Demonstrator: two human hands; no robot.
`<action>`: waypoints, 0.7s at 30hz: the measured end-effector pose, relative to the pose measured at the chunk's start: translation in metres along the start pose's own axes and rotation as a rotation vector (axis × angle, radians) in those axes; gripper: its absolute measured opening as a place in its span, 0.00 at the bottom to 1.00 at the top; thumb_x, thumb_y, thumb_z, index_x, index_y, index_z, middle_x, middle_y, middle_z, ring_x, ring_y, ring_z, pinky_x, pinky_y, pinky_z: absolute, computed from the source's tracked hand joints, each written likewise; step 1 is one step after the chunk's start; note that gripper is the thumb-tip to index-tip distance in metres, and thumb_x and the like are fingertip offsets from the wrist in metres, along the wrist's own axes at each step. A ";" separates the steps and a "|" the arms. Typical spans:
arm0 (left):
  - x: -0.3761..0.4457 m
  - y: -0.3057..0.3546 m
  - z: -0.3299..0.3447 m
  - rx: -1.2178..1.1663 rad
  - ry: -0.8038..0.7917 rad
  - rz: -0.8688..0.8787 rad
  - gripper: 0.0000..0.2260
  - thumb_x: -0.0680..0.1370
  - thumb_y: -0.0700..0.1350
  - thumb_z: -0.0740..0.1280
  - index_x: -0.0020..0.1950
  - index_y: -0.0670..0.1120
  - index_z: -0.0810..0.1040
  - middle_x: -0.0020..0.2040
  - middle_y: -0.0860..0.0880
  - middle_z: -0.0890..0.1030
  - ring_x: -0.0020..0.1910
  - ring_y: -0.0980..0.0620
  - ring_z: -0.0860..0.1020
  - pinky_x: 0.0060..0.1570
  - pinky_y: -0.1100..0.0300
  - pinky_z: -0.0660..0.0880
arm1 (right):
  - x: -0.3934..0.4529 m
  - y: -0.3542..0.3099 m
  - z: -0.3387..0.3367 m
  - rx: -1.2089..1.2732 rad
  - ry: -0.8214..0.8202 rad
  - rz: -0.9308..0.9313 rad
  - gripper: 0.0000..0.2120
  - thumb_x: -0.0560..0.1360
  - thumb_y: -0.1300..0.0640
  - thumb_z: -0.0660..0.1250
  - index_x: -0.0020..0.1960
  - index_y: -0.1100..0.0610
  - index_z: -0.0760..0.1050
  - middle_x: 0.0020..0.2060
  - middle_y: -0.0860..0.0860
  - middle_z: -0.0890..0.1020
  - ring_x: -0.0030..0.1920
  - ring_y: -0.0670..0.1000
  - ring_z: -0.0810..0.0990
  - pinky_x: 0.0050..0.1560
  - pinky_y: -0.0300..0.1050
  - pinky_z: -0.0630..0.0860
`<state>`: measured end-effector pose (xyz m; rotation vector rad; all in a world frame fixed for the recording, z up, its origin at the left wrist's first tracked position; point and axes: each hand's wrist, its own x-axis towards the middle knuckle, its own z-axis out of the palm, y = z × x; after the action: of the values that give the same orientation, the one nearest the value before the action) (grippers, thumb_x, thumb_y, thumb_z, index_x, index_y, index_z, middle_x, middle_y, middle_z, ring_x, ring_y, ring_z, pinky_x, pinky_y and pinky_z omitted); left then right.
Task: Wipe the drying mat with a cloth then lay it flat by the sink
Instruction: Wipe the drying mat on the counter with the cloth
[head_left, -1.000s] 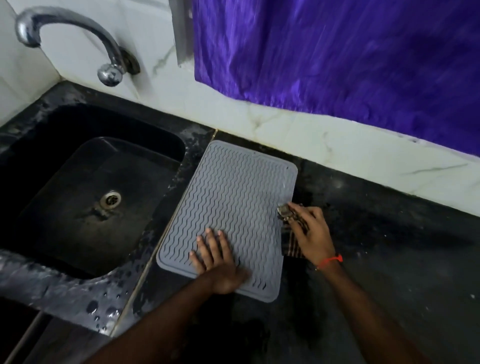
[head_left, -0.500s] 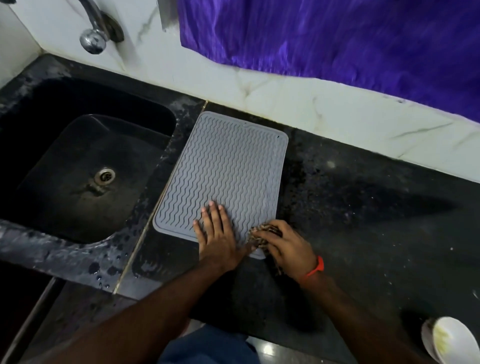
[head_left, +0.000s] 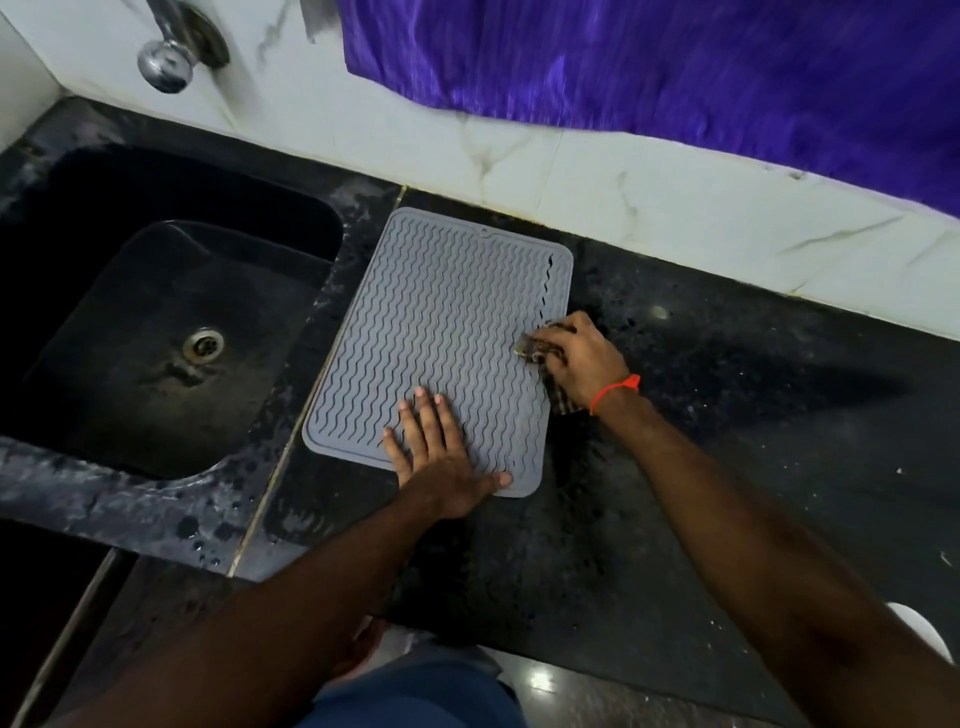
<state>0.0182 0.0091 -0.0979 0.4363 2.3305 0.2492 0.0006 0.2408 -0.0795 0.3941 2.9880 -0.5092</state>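
Observation:
A grey drying mat (head_left: 441, 332) with wavy ridges lies flat on the black counter, just right of the sink (head_left: 156, 322). My left hand (head_left: 441, 457) presses flat on the mat's near edge, fingers spread. My right hand (head_left: 582, 358) is closed on a dark checked cloth (head_left: 540, 353) at the mat's right edge, about halfway along it. Part of the cloth hangs out below the wrist, which wears a red thread.
A chrome tap (head_left: 171, 47) sticks out of the white marble wall above the sink. A purple curtain (head_left: 675, 67) hangs over the back wall. The black counter (head_left: 753, 415) runs to the right, with a white bowl (head_left: 919, 634) at its near right edge.
My right hand with the cloth has slid from the mat's near right corner up along the right edge. My left hand stays pressed on the near edge.

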 end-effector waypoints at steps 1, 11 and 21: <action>0.000 -0.002 -0.001 -0.012 -0.016 0.022 0.59 0.70 0.77 0.58 0.71 0.41 0.19 0.69 0.41 0.16 0.68 0.38 0.18 0.65 0.37 0.24 | -0.009 -0.003 -0.002 0.020 -0.004 0.007 0.20 0.76 0.57 0.65 0.67 0.47 0.72 0.60 0.53 0.70 0.58 0.58 0.76 0.57 0.55 0.77; 0.010 -0.019 -0.007 -0.068 -0.116 0.145 0.44 0.82 0.60 0.56 0.73 0.43 0.21 0.66 0.44 0.14 0.64 0.41 0.16 0.66 0.39 0.24 | -0.152 -0.048 0.037 0.045 -0.151 -0.044 0.12 0.76 0.48 0.63 0.58 0.43 0.77 0.58 0.47 0.72 0.55 0.53 0.78 0.50 0.53 0.79; 0.025 -0.027 0.002 -0.067 -0.158 0.177 0.46 0.77 0.69 0.53 0.73 0.48 0.21 0.60 0.50 0.10 0.55 0.49 0.11 0.62 0.44 0.21 | -0.145 -0.029 0.027 0.199 -0.161 -0.112 0.14 0.76 0.53 0.64 0.60 0.44 0.78 0.59 0.45 0.72 0.58 0.49 0.76 0.56 0.50 0.77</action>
<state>-0.0036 -0.0066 -0.1229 0.6079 2.1257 0.3633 0.1338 0.1707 -0.0772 0.1886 2.8240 -0.8115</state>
